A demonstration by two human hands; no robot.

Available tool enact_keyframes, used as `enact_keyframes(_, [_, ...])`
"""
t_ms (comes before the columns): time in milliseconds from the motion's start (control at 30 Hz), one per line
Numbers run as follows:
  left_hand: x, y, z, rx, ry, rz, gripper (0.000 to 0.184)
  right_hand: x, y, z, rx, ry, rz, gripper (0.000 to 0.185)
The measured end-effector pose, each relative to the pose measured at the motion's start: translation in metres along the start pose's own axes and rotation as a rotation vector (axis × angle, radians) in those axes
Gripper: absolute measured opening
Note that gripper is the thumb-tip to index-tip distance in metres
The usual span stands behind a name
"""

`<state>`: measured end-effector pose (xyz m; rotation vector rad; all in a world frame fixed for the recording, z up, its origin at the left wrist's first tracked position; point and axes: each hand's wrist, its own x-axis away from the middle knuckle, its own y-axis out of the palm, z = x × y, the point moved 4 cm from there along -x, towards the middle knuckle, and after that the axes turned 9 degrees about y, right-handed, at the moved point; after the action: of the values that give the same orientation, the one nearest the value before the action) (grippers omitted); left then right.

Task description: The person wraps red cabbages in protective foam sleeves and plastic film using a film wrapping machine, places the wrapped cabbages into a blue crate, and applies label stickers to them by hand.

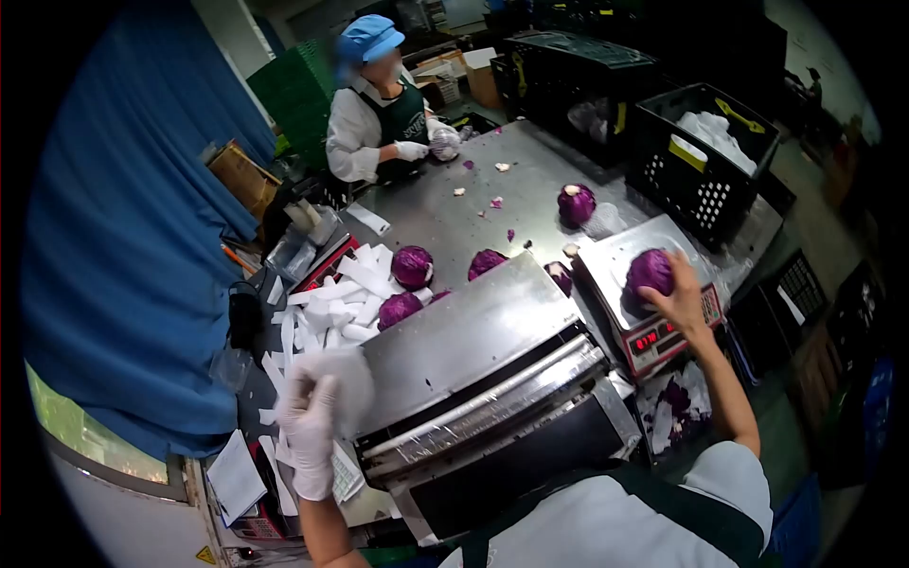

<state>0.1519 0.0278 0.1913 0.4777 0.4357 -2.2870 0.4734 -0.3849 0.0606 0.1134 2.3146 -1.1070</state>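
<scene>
My right hand (684,297), bare, is wrapped round a purple cabbage (650,275) on the plate of a red and white scale (640,343) with a lit display. On the left, my left hand (311,417) wears a white glove and is closed; beside its fingers is a blurred whitish round thing (347,383), and whether the fingers grip it is unclear. Between my hands stands a wrapping machine (464,350) with a metal top and a film roll. Behind it lie several cabbages (412,268), and another cabbage (576,204) sits farther back.
Across the metal table (426,213), a co-worker (379,104) in a blue cap holds a cabbage (444,144). White strips (327,312) are piled at the left. A black crate (696,166) stands at the back right, and a blue curtain (133,218) hangs at the left.
</scene>
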Motion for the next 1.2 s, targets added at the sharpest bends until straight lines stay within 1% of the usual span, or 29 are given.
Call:
enact_keyframes(33, [0.014, 0.020, 0.002, -0.002, -0.006, -0.117, 0.030, 0.006, -0.015, -0.036, -0.220, -0.069, -0.062, 0.069])
enact_keyframes(67, [0.030, 0.049, 0.007, 0.060, -0.091, -0.167, 0.029, 0.017, -0.022, -0.060, -0.362, -0.072, -0.168, 0.060])
enact_keyframes(100, [0.043, 0.076, 0.011, -0.050, -0.068, -0.296, 0.028, 0.030, -0.030, -0.090, -0.582, -0.045, -0.354, 0.055])
enact_keyframes(133, [0.059, 0.104, 0.011, -0.031, -0.121, -0.376, 0.027, 0.046, -0.036, -0.117, -0.748, -0.040, -0.524, 0.062])
enact_keyframes(167, [0.073, 0.128, 0.008, -0.062, -0.166, -0.443, 0.028, 0.065, -0.036, -0.138, -0.886, -0.182, -0.568, 0.061])
enact_keyframes(200, [0.090, 0.146, -0.014, 0.038, -0.236, -0.455, 0.028, 0.080, -0.050, -0.163, -0.899, -0.221, -0.614, 0.055])
enact_keyframes(233, [0.101, 0.165, -0.012, 0.198, -0.277, -0.445, 0.024, 0.097, -0.036, -0.169, -0.962, -0.290, -0.559, 0.042])
enact_keyframes(267, [0.109, 0.175, -0.021, 0.292, -0.290, -0.419, 0.026, 0.107, -0.028, -0.171, -0.905, -0.317, -0.494, 0.026])
enact_keyframes(300, [0.116, 0.183, -0.029, 0.386, -0.303, -0.386, 0.028, 0.113, -0.021, -0.172, -0.874, -0.359, -0.310, 0.015])
enact_keyframes(333, [0.120, 0.196, -0.022, 0.699, -0.454, -0.295, 0.034, 0.115, -0.013, -0.167, -0.877, -0.308, -0.280, 0.013])
enact_keyframes(367, [0.122, 0.202, -0.023, 0.838, -0.507, -0.202, 0.041, 0.117, -0.008, -0.160, -0.880, -0.261, -0.251, 0.011])
enact_keyframes(433, [0.136, 0.217, -0.034, 0.910, -0.562, -0.236, 0.046, 0.118, 0.004, -0.143, -0.899, -0.062, -0.300, 0.010])
enact_keyframes(467, [0.146, 0.225, -0.038, 0.850, -0.607, -0.252, 0.047, 0.121, 0.003, -0.136, -0.829, -0.090, -0.245, 0.009])
enact_keyframes(500, [0.153, 0.230, -0.043, 0.828, -0.686, -0.313, 0.041, 0.122, 0.000, -0.130, -0.756, -0.120, -0.191, 0.009])
enact_keyframes(633, [0.176, 0.249, -0.054, 0.599, -0.639, -0.284, 0.031, 0.123, -0.012, -0.106, -0.822, -0.116, -0.044, 0.012])
enact_keyframes(667, [0.181, 0.254, -0.061, 0.598, -0.649, -0.286, 0.031, 0.122, -0.014, -0.098, -0.842, -0.028, -0.050, 0.013])
enact_keyframes(700, [0.185, 0.259, -0.066, 0.536, -0.657, -0.270, 0.028, 0.118, -0.016, -0.090, -0.961, 0.083, -0.102, 0.010])
enact_keyframes(733, [0.189, 0.262, -0.069, 0.474, -0.666, -0.251, 0.025, 0.115, -0.012, -0.078, -1.175, 0.356, -0.276, 0.008])
enact_keyframes(767, [0.192, 0.265, -0.069, 0.530, -0.704, -0.227, 0.021, 0.112, -0.009, -0.069, -1.375, 0.641, -0.453, 0.008])
enact_keyframes(800, [0.191, 0.271, -0.067, 0.647, -0.673, -0.190, 0.018, 0.109, -0.004, -0.060, -1.483, 0.662, -0.472, 0.008])
enact_keyframes(833, [0.188, 0.277, -0.064, 0.764, -0.638, -0.153, 0.016, 0.108, 0.001, -0.055, -1.601, 0.692, -0.563, 0.012])
enact_keyframes(867, [0.184, 0.281, -0.058, 0.865, -0.557, -0.091, 0.015, 0.112, 0.004, -0.051, -1.655, 0.799, -0.686, 0.016])
enact_keyframes(900, [0.177, 0.284, -0.053, 0.865, -0.553, 0.006, 0.015, 0.114, 0.004, -0.049, -1.706, 0.908, -0.810, 0.020])
enact_keyframes(967, [0.165, 0.286, -0.064, 1.002, -0.608, 0.128, 0.014, 0.125, 0.003, -0.037, -1.465, 0.710, -1.112, 0.035])
enact_keyframes(1000, [0.157, 0.290, -0.051, 0.988, -0.539, 0.147, 0.014, 0.127, -0.004, -0.038, -1.371, 0.506, -1.231, 0.055])
enact_keyframes(1033, [0.149, 0.294, -0.044, 0.951, -0.456, 0.059, 0.014, 0.128, -0.009, -0.034, -1.249, 0.346, -1.222, 0.048])
enact_keyframes(1100, [0.141, 0.309, -0.035, 0.808, -0.358, -0.053, 0.016, 0.121, -0.015, -0.023, -1.068, 0.270, -1.217, 0.035])
enact_keyframes(1167, [0.137, 0.326, -0.030, 0.755, -0.432, -0.089, 0.020, 0.102, -0.012, 0.002, -0.738, 0.255, -0.985, 0.024])
enact_keyframes(1200, [0.135, 0.334, -0.029, 0.756, -0.417, -0.109, 0.021, 0.092, -0.015, 0.013, -0.787, 0.279, -0.697, 0.018])
